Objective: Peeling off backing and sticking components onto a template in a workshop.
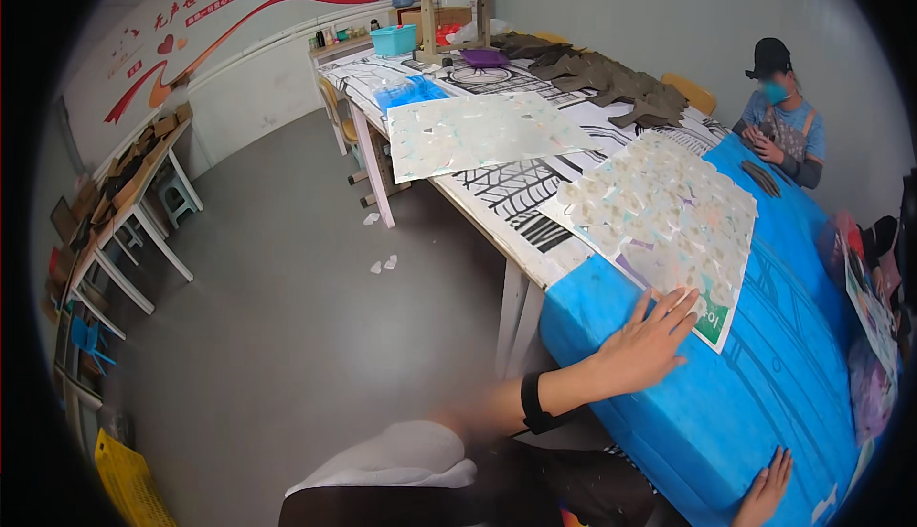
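My left hand reaches across with fingers stretched out, its fingertips on the near edge of a board covered in small pale, beige and teal scraps. A green printed strip and a purple patch show at the board's near side. My right hand, partly cut off by the lower edge, lies with its fingers extended on the blue table cover and holds nothing. Farther left, a second scrap-covered sheet overhangs the table's edge.
Dark brown-grey pieces are heaped along the far side. A masked co-worker sits across the table, hands together. A teal basket and purple tray stand at the far end. Bagged items are at right, a yellow crate lower left.
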